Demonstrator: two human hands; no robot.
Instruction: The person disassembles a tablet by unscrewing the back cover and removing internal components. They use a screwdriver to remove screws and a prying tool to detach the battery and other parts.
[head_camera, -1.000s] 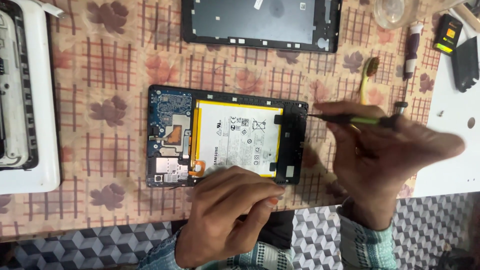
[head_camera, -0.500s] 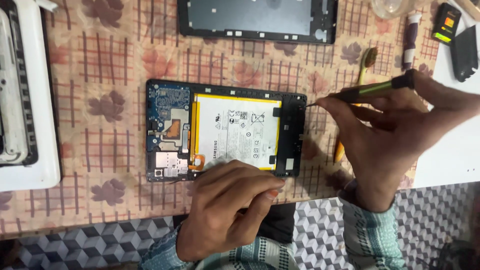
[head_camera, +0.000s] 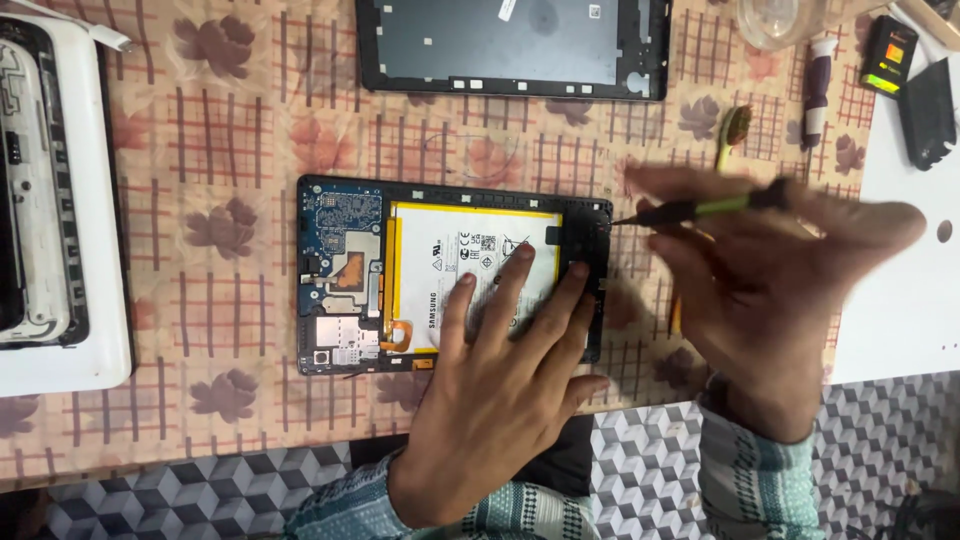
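An opened tablet (head_camera: 340, 270) lies face down on the patterned tablecloth, its blue circuit board on the left and a white battery (head_camera: 450, 255) in the middle. My left hand (head_camera: 500, 380) rests flat on the battery and the frame's right part, fingers spread. My right hand (head_camera: 770, 280), blurred by motion, grips a thin screwdriver (head_camera: 700, 209) with a black and green shaft. Its tip touches the tablet's upper right corner.
A detached dark tablet back cover (head_camera: 510, 45) lies above. A white device (head_camera: 55, 200) sits at the left edge. At top right are a small tool (head_camera: 815, 85), a clear cup (head_camera: 780, 18), a small black and yellow box (head_camera: 888, 52) and a white board (head_camera: 900, 290).
My left hand has moved up from the tablet's lower edge and now lies flat on the battery. My right hand has shifted the screwdriver tip to the upper right corner.
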